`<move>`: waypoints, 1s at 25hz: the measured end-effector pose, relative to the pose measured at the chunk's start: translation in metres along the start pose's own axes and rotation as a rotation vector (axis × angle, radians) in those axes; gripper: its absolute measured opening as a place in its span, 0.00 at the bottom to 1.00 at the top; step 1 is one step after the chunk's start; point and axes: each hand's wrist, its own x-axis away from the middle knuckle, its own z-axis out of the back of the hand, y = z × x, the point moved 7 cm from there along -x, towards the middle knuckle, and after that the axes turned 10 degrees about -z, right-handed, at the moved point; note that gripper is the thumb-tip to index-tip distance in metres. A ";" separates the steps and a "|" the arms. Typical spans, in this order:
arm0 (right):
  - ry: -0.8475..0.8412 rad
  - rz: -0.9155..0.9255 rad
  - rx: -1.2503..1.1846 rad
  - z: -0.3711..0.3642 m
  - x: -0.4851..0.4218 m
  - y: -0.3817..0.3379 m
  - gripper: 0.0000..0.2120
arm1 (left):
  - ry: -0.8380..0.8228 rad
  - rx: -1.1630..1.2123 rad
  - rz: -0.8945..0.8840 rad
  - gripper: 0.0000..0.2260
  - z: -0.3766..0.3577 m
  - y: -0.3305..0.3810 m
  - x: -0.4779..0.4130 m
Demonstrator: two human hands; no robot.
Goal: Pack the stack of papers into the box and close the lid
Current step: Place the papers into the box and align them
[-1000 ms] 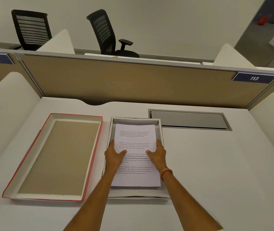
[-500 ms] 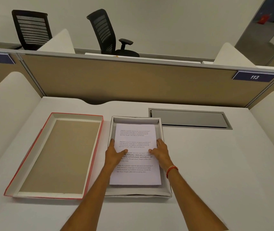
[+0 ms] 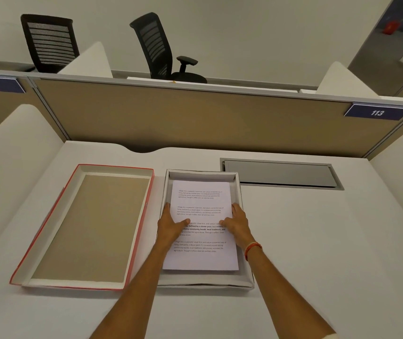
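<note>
Your left hand (image 3: pixel 171 226) and right hand (image 3: pixel 236 222) grip the paper stack (image 3: pixel 201 204) by its sides, seating it inside the box (image 3: pixel 203 282); next, let go and fetch the red-edged lid (image 3: pixel 83 228) lying beside it on the bench (image 3: pixel 318 241)

Bare white bench (image 3: pixel 318 241) lies open right of the shallow grey cardboard box (image 3: pixel 245 281). Just left, the upturned red-edged cardboard lid (image 3: pixel 85 228) blocks. Behind, a tan fabric partition (image 3: pixel 195 118) walls the far edge.
</note>
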 end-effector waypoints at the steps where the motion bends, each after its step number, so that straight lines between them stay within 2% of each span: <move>1: -0.005 0.012 0.009 0.000 -0.001 0.001 0.32 | -0.005 -0.010 0.001 0.39 0.000 0.003 0.001; 5: -0.020 0.070 0.039 0.005 0.008 -0.006 0.33 | -0.060 -0.131 -0.055 0.40 0.004 0.021 0.009; 8: 0.035 0.144 0.123 0.015 0.013 -0.024 0.33 | -0.029 -0.121 -0.186 0.32 0.012 0.056 0.035; 9: 0.042 0.182 0.135 0.019 0.011 -0.034 0.31 | -0.024 -0.052 -0.142 0.29 0.013 0.059 0.047; 10: 0.033 0.226 0.135 0.021 0.009 -0.046 0.29 | -0.045 0.096 -0.020 0.25 0.011 0.056 0.060; 13: -0.025 0.318 0.167 0.021 -0.006 -0.080 0.22 | -0.240 0.756 0.562 0.17 -0.021 0.028 0.109; 15: -0.034 0.373 0.246 0.018 -0.014 -0.100 0.18 | -0.304 0.964 0.757 0.18 -0.034 0.017 0.131; 19: -0.083 0.410 0.334 0.008 -0.038 -0.119 0.15 | -0.290 1.145 0.840 0.16 -0.045 0.015 0.142; 25: -0.173 0.378 0.504 -0.011 -0.069 -0.129 0.17 | -0.269 1.106 0.898 0.13 -0.054 0.008 0.138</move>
